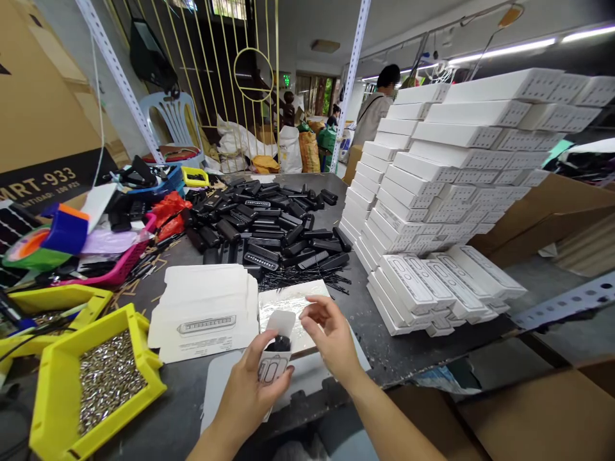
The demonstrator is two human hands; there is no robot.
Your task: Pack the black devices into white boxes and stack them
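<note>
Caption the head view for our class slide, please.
Left grip holds an open white carton, right grip raised nearby, with heaped black plastic parts and stacked white cartons beyond.

White box (pixel 275 366), black-outlined pattern

White carton (pixel 273 368) gripped in left hand (pixel 247 390), open end upward, flap (pixel 281 320) raised, outline drawing printed on side. Black item (pixel 279 344) inside, mostly hidden; its form is uncertain.

Cartons (pixel 204 288) left of box (pixel 275 367), stacked boxes (pixel 423 186) right, heaped pieces (pixel 269 225) behind
</note>
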